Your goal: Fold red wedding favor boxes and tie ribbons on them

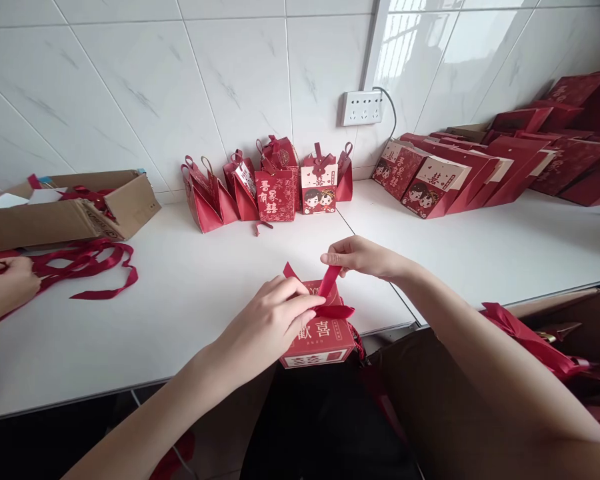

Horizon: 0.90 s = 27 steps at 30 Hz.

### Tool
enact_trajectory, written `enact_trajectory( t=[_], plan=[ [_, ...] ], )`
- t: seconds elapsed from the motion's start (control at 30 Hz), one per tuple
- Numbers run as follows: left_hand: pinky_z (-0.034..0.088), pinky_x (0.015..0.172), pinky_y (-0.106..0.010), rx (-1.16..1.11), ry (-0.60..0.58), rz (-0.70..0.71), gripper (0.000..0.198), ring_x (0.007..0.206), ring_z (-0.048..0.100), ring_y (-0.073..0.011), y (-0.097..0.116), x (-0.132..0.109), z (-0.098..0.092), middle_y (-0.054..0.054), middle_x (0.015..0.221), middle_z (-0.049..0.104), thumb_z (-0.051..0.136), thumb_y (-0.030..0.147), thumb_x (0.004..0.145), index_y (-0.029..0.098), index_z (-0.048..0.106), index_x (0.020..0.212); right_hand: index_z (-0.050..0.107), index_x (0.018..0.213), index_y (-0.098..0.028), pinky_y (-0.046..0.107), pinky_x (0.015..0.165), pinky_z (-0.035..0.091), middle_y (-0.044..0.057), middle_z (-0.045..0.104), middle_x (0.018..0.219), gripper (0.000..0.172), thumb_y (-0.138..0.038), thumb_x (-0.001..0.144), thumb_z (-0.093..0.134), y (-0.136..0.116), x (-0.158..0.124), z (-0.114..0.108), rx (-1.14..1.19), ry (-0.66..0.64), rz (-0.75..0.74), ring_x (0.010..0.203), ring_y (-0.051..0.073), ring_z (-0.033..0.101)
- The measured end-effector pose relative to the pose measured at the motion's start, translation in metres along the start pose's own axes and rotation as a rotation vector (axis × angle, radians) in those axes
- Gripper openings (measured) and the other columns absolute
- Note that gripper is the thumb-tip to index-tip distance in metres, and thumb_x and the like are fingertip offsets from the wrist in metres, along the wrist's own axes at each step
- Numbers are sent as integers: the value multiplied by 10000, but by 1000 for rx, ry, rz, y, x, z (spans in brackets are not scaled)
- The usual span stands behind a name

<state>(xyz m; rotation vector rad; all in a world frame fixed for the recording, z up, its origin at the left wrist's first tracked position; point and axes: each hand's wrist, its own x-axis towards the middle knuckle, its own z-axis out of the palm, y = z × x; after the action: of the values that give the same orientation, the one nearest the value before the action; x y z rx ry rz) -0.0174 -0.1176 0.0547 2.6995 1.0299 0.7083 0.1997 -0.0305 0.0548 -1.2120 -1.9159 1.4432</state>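
Gift box (318, 341) at near edge of table (180, 307), upright, printed front twd camera; left part hidden behind left hand (273, 323). Ribbon (331, 293) on top: left hand pinches it at lid, right hand (363, 257) pinches tail, slanting up-right. Bare tabletop behind & left; carton (420, 393) close on right.

A small packing workroom for wedding favours: finished red gift boxes (280, 183) stand against the tiled wall (180, 73) below the socket (363, 107), flat boxes (460, 175) are stacked right of it, ribbons (87, 263) and a carton (65, 210) lie left.
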Motion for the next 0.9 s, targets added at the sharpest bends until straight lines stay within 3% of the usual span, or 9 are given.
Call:
enact_trajectory(
  t=[0.13, 0.27, 0.37, 0.43, 0.53, 0.63, 0.7, 0.8, 0.9],
  plan=[
    [526, 820, -356, 23, -5, -10, 233, 880, 578, -181, 2, 2, 0, -50, 901, 622, 485, 142, 910, 162, 639, 1084, 502, 581, -165, 251, 538, 309, -75, 412, 511, 536, -641, 550, 747, 13, 24, 18, 168, 8, -68, 516, 72, 363],
    [517, 823, -334, -33, 15, -40, 261, 890, 578, -172, 1, -1, -2, -45, 932, 602, 490, 170, 905, 205, 605, 1137, 533, 653, -154, 245, 538, 321, -61, 429, 570, 542, -665, 599, 707, 27, 29, 25, 120, -37, -21, 537, 75, 363],
    [501, 809, -293, -161, 168, -161, 335, 877, 575, -152, -5, -11, -9, -42, 982, 581, 511, 232, 890, 227, 506, 1225, 556, 826, -158, 262, 554, 364, -13, 507, 662, 566, -709, 700, 590, 29, 4, 20, 35, 184, 28, 582, 108, 446],
    [488, 759, -268, -236, 232, -338, 262, 812, 567, -140, -10, -20, -14, -23, 921, 583, 508, 303, 885, 221, 523, 1134, 526, 820, -174, 269, 548, 361, -9, 482, 644, 562, -731, 780, 456, 26, -23, 16, -36, 329, 24, 581, 121, 444],
    [416, 576, -227, -357, 66, -584, 268, 628, 486, -116, -15, -31, -21, 25, 689, 511, 443, 442, 893, 203, 538, 817, 500, 744, -190, 278, 553, 355, -3, 449, 637, 568, -726, 834, 337, 21, -62, 19, -121, 301, -76, 583, 131, 420],
    [321, 500, -222, -498, -88, -651, 390, 541, 376, -99, -15, -32, -19, 45, 593, 405, 406, 516, 882, 192, 459, 672, 500, 825, -203, 279, 582, 382, 10, 497, 717, 504, -704, 768, 513, 14, -83, 31, -185, 251, -213, 634, 146, 453],
    [323, 516, -221, -577, -107, -658, 375, 559, 383, -98, -13, -29, -14, 44, 623, 431, 436, 519, 869, 190, 468, 690, 498, 830, -210, 274, 583, 390, 13, 518, 740, 444, -631, 746, 611, 9, -86, 40, -237, 251, -253, 639, 147, 466],
    [333, 532, -221, -643, -95, -683, 339, 577, 397, -99, -11, -25, -7, 43, 650, 450, 490, 498, 854, 192, 474, 710, 479, 703, -209, 255, 540, 351, -3, 505, 657, 329, -496, 848, 549, 2, -81, 49, -258, 211, -201, 583, 126, 437],
    [315, 517, -224, -693, -66, -694, 358, 546, 359, -94, -11, -23, -5, 52, 604, 376, 501, 477, 854, 193, 417, 653, 406, 607, -204, 245, 497, 289, -34, 403, 571, 398, -478, 887, 475, -1, -75, 52, -123, 175, -129, 523, 99, 341]
  ],
)
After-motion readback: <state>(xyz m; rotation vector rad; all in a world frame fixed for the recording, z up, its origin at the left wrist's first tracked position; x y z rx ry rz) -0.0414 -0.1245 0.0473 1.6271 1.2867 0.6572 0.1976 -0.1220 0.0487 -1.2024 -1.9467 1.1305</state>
